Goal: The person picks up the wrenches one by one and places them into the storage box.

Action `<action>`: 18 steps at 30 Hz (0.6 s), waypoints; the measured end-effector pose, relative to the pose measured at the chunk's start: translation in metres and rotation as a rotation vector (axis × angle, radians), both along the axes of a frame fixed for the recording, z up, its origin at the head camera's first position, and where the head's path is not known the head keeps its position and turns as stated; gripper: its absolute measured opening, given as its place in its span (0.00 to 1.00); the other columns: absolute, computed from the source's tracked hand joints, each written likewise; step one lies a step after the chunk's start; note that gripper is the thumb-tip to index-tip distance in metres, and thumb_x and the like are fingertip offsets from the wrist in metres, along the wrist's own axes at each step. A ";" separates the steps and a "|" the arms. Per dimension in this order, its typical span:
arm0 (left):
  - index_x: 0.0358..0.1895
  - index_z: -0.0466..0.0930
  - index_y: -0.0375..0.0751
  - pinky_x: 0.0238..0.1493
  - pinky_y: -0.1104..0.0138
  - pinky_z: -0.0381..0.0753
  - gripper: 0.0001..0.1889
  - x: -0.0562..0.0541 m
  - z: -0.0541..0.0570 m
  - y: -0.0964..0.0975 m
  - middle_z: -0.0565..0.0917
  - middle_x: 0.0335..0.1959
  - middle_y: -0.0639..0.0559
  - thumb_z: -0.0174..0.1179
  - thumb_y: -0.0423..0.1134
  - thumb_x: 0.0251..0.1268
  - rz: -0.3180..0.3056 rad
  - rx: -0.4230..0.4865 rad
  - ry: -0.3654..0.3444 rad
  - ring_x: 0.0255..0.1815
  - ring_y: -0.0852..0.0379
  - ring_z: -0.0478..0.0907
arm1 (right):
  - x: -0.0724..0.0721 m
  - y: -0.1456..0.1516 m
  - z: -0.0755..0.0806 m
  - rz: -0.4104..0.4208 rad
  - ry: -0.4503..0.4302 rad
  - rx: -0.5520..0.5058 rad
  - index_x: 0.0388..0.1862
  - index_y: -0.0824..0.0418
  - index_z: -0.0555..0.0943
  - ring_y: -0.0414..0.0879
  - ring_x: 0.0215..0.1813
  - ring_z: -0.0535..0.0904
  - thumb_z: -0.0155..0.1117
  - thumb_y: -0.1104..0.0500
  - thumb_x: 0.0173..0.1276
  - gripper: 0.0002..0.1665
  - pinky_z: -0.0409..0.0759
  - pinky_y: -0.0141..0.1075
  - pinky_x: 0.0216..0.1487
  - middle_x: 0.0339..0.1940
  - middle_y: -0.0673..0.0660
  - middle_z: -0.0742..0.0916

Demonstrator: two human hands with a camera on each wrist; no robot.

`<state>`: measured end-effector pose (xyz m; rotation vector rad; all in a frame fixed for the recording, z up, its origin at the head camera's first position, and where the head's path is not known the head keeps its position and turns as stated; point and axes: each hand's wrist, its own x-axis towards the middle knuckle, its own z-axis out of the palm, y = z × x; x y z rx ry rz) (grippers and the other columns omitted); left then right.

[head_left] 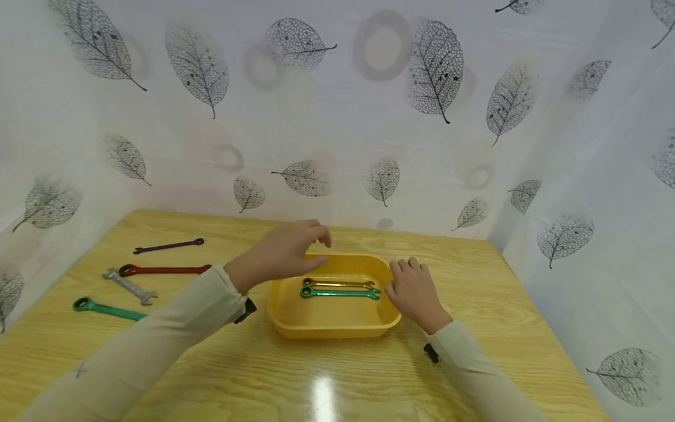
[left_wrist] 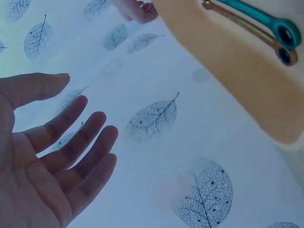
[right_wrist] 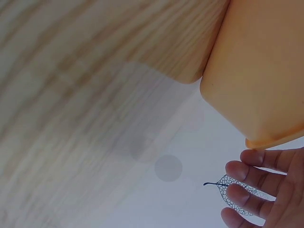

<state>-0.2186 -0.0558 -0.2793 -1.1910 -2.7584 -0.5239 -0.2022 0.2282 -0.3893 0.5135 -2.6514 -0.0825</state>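
A yellow plastic tray (head_left: 332, 332) stands on the table. A gold wrench (head_left: 340, 284) and a green wrench (head_left: 343, 293) lie side by side in it; both also show in the left wrist view. Above the tray's back left corner hovers my left hand (head_left: 282, 252), fingers spread and slightly bent, palm bare in the left wrist view. My right hand (head_left: 419, 293) holds the tray's right rim, the thumb towards the inside. In the right wrist view its fingers (right_wrist: 251, 178) lie along the outside of the rim; the thumb is hidden there.
On the table's left lie a purple wrench (head_left: 169, 246), a red wrench (head_left: 166, 270), a silver open-ended wrench (head_left: 129, 285) and another green wrench (head_left: 113, 310), partly covered by my left sleeve. A leaf-printed white curtain (head_left: 337, 129) encloses the table's back and sides.
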 end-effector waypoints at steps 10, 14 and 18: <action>0.40 0.79 0.43 0.37 0.63 0.79 0.10 0.020 0.016 -0.021 0.81 0.41 0.50 0.64 0.42 0.58 0.088 0.056 0.293 0.36 0.54 0.77 | 0.001 -0.001 0.001 -0.006 -0.012 -0.005 0.37 0.64 0.76 0.52 0.32 0.68 0.58 0.62 0.58 0.09 0.64 0.40 0.32 0.27 0.58 0.78; 0.39 0.79 0.42 0.33 0.63 0.79 0.10 0.025 0.021 -0.033 0.82 0.42 0.49 0.65 0.42 0.56 0.143 0.082 0.351 0.36 0.52 0.78 | 0.000 -0.001 0.001 -0.008 -0.016 0.001 0.37 0.64 0.76 0.52 0.32 0.68 0.58 0.62 0.58 0.08 0.64 0.40 0.32 0.27 0.57 0.78; 0.39 0.80 0.42 0.31 0.63 0.78 0.10 0.028 0.022 -0.046 0.82 0.42 0.49 0.65 0.41 0.55 0.192 0.111 0.367 0.37 0.52 0.78 | 0.001 -0.001 0.001 -0.009 -0.016 0.001 0.37 0.64 0.76 0.52 0.32 0.68 0.58 0.62 0.58 0.09 0.64 0.40 0.32 0.27 0.57 0.78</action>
